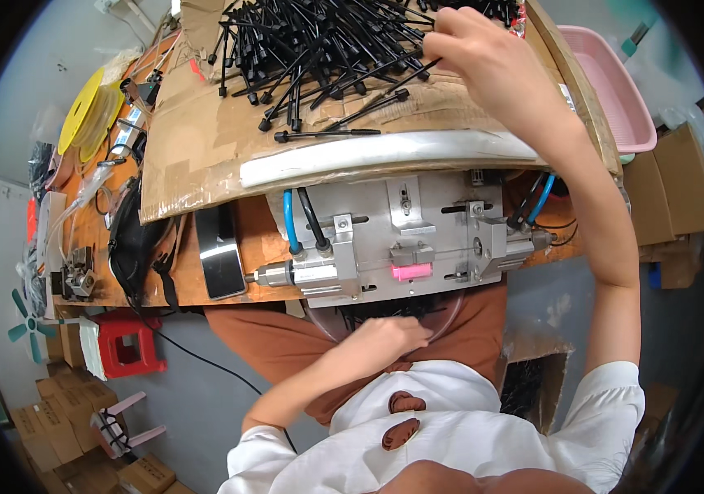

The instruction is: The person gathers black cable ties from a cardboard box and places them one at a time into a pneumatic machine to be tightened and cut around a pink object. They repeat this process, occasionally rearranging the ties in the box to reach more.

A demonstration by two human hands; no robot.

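Head view: black rod [411,78] pinched by right hand [479,62], one o'clock; likely light, stiff, best held mid-shaft. Left hand [386,339], six o'clock: grip unclear.

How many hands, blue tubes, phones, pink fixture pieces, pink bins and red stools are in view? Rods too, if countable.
Left hand and right hand: 2
Blue tubes: 2
Black phone: 1
Pink fixture piece: 1
Pink bin: 1
Red stool: 1
Total: 8
Piled black rods overlap too much to count; excluded.
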